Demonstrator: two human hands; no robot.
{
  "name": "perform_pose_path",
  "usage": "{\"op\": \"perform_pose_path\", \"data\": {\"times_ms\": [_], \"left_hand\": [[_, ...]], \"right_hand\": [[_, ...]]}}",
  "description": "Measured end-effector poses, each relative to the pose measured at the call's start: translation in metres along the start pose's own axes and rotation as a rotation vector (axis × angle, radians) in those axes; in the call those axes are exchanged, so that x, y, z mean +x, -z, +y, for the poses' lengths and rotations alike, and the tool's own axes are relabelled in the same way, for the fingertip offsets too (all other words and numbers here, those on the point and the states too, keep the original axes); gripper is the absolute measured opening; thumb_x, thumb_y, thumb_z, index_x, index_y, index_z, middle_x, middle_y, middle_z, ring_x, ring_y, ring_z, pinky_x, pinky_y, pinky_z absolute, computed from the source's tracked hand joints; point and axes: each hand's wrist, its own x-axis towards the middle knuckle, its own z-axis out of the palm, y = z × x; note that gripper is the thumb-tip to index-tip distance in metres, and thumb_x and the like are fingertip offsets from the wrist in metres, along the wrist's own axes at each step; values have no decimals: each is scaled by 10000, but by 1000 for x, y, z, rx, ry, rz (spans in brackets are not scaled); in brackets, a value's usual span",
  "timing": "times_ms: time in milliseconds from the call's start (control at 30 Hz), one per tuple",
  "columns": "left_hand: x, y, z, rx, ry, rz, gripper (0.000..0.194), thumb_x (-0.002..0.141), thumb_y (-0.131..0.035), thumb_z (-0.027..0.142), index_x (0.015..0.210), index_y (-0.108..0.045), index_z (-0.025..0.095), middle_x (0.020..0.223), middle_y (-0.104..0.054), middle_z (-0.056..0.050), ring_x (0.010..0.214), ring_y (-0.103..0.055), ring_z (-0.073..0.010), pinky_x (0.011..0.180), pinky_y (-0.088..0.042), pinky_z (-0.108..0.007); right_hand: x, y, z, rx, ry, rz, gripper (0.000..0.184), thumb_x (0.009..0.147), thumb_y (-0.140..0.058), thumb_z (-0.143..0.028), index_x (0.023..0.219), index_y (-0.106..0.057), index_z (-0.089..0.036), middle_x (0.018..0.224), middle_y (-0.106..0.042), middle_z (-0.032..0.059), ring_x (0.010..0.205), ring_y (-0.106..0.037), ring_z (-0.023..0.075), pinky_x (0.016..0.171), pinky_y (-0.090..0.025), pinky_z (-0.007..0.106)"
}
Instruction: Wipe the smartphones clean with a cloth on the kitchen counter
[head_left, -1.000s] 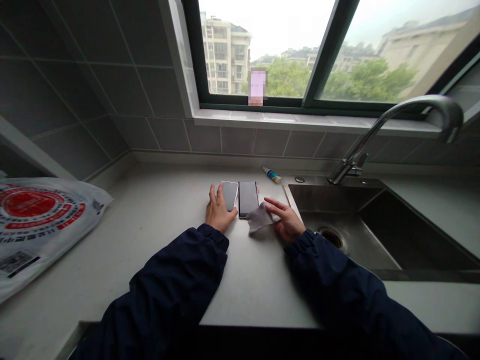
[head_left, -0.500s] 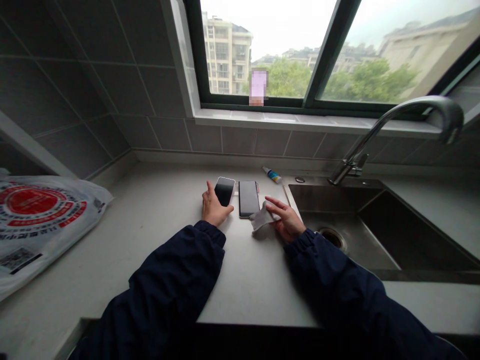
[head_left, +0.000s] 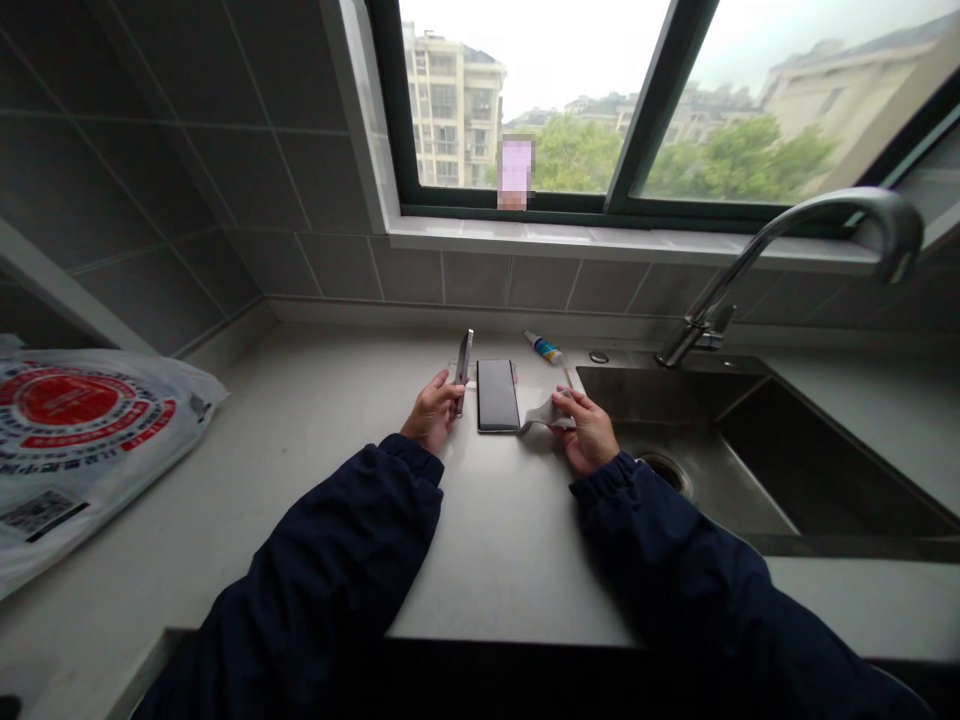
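A stainless steel sink (head_left: 660, 395) with an arched metal faucet (head_left: 795, 235) sits at the right of a pale stone surface (head_left: 315, 450) beneath a window (head_left: 577, 100). A printed plastic bag (head_left: 75, 430) lies at far left, and navy sleeves (head_left: 322, 580) reach in from below. The left hand (head_left: 431, 415) grips a smartphone (head_left: 464, 358) near its lower end, raising it edge-on to the camera. The right hand (head_left: 589, 430) clasps a gray cloth (head_left: 547, 412), its bunched end just beside a second smartphone (head_left: 498, 396), which lies flat between the hands, dark glass up. A small tube (head_left: 544, 347) lies beyond.
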Motion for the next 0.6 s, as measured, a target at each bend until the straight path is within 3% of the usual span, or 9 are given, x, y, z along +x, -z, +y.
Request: {"op": "perform_pose_path", "data": {"times_ms": [100,167,333,400,500,600], "left_hand": [[-7,-5,-3,-30,17,-33,566,626,-817,250,1133,-578,172,984,-595,-19,600,-495,-46,463,-366,-173],[-9,-8,-6,-41,22,-45,498,637,-853,324,1028,-594,158,936,-560,-7,568,-464,-35,438,-346,-172],[-14,-10,-16,-67,-7,-106,740,564,-924,527,1114,-570,182,873,-509,27,510,-416,-19,386,-301,-155],[-17,-10,-20,-90,44,-154,832,537,-903,627,1154,-543,200,859,-514,33,488,-404,-18,371,-292,-152],[-23,-9,-26,-115,129,-216,892,503,-879,697,1163,-508,224,845,-539,41,464,-415,-26,367,-309,-155],[-25,-6,-30,-113,141,-256,880,511,-877,692,1168,-496,249,826,-564,54,427,-420,-37,345,-310,-167]], "right_hand": [[-1,-1,-1,5,4,20,440,506,-925,-193,891,-712,-194,742,-699,-29,574,-652,126,440,-532,219],[-2,-1,-2,5,6,23,446,511,-919,-188,905,-710,-197,740,-701,-28,572,-651,128,449,-535,225],[-1,-1,-9,-12,33,15,422,551,-888,-191,937,-717,-183,739,-700,-18,581,-655,142,484,-548,257],[1,0,-13,-18,76,33,397,576,-866,-197,943,-716,-177,755,-698,-9,613,-664,152,518,-566,277],[3,1,-21,-16,192,84,411,614,-841,-205,1003,-707,-200,847,-705,-10,696,-676,145,596,-584,277],[3,0,-26,-76,416,121,425,659,-830,-244,1064,-704,-213,924,-703,-4,782,-678,142,685,-591,283]]}}
